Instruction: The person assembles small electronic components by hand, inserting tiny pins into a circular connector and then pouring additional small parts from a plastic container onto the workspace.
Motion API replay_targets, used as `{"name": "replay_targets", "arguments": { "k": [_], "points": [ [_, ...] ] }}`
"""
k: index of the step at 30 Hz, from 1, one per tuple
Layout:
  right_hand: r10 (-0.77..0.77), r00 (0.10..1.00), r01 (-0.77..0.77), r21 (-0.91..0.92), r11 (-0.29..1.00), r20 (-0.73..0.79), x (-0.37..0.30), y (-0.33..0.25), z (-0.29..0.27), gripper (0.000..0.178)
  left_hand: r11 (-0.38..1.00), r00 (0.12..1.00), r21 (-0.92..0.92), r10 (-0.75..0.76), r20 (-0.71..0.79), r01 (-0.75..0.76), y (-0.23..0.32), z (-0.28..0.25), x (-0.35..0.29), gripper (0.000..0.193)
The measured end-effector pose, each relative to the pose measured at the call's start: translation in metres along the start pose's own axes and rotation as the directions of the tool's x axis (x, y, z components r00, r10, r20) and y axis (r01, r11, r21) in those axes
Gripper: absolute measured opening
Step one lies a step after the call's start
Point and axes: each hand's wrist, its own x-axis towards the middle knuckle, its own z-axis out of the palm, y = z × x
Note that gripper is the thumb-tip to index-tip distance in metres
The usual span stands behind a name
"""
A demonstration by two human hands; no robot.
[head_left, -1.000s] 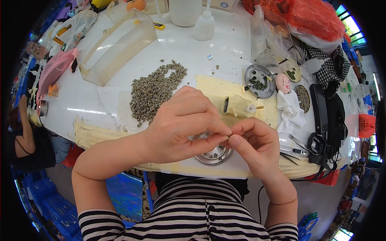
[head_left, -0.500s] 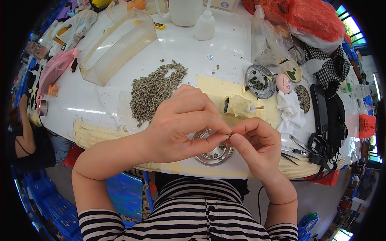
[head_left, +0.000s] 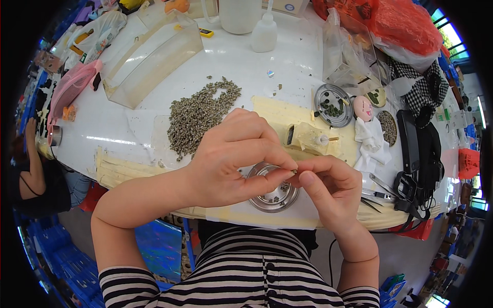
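My left hand (head_left: 233, 159) pinches a tiny grey-brown metallic piece (head_left: 295, 171) between thumb and forefinger; its exact kind is too small to tell. My right hand (head_left: 333, 189) meets it from the right, fingers curled, forefinger against the piece and thumb close by. Whether the right fingers grip anything themselves is hidden. Under the fingertips stands a round metal dish (head_left: 273, 204) with a few similar small pieces inside, partly covered by my left hand. Beyond my left hand spreads a heap of small metallic pieces (head_left: 197, 115) on the white table.
A tape-wrapped block (head_left: 313, 138) with a peg stands behind my right hand. Tweezers (head_left: 381, 182) and a black strap (head_left: 418, 159) lie to the right, near a dish of dark green pieces (head_left: 334, 105). A clear tray (head_left: 156, 61) and a white squeeze bottle (head_left: 264, 33) stand farther back.
My right thumb has drawn slightly to the right, away from the left fingertips, and more of the tiny piece shows. The left hand keeps its pinch almost in place.
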Motion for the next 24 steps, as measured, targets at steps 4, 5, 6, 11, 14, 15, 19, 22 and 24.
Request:
{"name": "replay_targets", "arguments": {
  "k": [4, 5, 6, 11, 14, 15, 19, 22, 24],
  "points": [
    [-0.058, 0.998, 0.058, 0.005, 0.998, -0.022, 0.000, -0.005, -0.002, 0.012, 0.999, 0.992, -0.037, -0.005, 0.129, 0.010, 0.009, -0.001, -0.001, 0.022],
    [-0.059, 0.998, 0.059, 0.001, 0.998, -0.031, -0.001, -0.006, -0.002, 0.012, 0.999, 0.984, -0.042, 0.013, 0.180, -0.005, 0.007, 0.003, -0.004, 0.021],
    [-0.059, 0.998, 0.058, -0.011, 0.998, -0.029, -0.001, -0.005, -0.002, 0.012, 0.999, 0.973, -0.048, 0.029, 0.230, -0.019, 0.007, 0.005, -0.007, 0.021],
    [-0.077, 0.997, 0.076, -0.055, 0.996, -0.008, -0.002, -0.004, -0.001, 0.012, 0.999, 0.915, 0.038, -0.005, 0.403, -0.011, 0.004, 0.004, -0.011, 0.014],
    [-0.079, 0.997, 0.078, -0.068, 0.995, -0.001, -0.001, -0.004, -0.001, 0.012, 0.997, 0.915, 0.016, -0.079, 0.396, 0.080, -0.001, -0.015, -0.003, 0.012],
    [-0.076, 0.997, 0.076, -0.066, 0.995, -0.012, -0.001, -0.004, -0.001, 0.012, 0.992, 0.919, 0.063, -0.121, 0.375, 0.105, -0.007, -0.028, 0.003, 0.011],
    [-0.081, 0.997, 0.081, -0.062, 0.995, 0.002, -0.001, -0.004, -0.001, 0.012, 0.912, 0.909, 0.297, -0.355, 0.217, 0.284, -0.024, -0.086, 0.013, 0.008],
    [-0.075, 0.997, 0.076, -0.064, 0.995, 0.016, -0.001, -0.005, -0.001, 0.012, 0.847, 0.875, 0.420, -0.439, 0.206, 0.326, -0.032, -0.105, 0.010, 0.009],
    [-0.063, 0.998, 0.064, -0.061, 0.996, 0.016, -0.001, -0.005, -0.001, 0.012, 0.836, 0.859, 0.440, -0.458, 0.229, 0.328, -0.034, -0.103, 0.007, 0.009]
  ]
}}
